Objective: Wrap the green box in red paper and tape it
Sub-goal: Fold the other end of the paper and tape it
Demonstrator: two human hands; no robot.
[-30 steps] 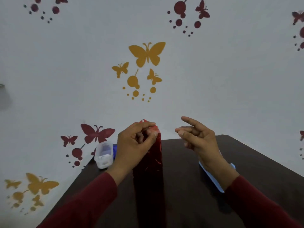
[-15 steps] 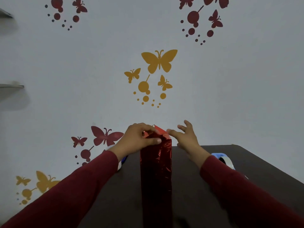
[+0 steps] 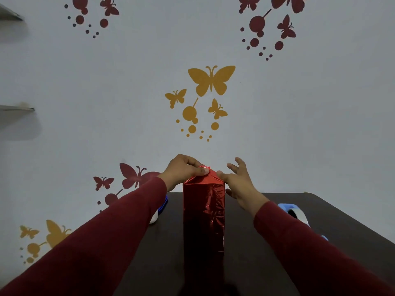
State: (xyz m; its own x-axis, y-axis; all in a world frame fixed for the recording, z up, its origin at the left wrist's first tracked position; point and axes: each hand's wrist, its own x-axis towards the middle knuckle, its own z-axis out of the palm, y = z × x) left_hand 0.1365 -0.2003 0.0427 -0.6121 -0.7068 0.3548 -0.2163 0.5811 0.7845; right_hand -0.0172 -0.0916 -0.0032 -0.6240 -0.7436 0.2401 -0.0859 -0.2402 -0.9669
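A tall box stands upright mid-table, covered in shiny red paper (image 3: 204, 212); no green shows. My left hand (image 3: 183, 170) sits on the top left corner, its fingers curled over the folded red flap and its thumb pinching the paper. My right hand (image 3: 238, 181) is at the top right edge with fingers spread, the thumb tip touching the folded paper. A blue tape dispenser (image 3: 294, 212) with a clear roll lies on the table to the right, partly behind my right sleeve.
The dark brown table (image 3: 267, 253) ends at a pale wall with butterfly stickers. A white and blue container (image 3: 159, 210) stands at the left, mostly hidden behind my left arm. Grey shelves jut out at the far left.
My right hand came in from the open air to the box's top right edge and touched the flap. The view tilted upward and my left hand stayed gripping the top fold.
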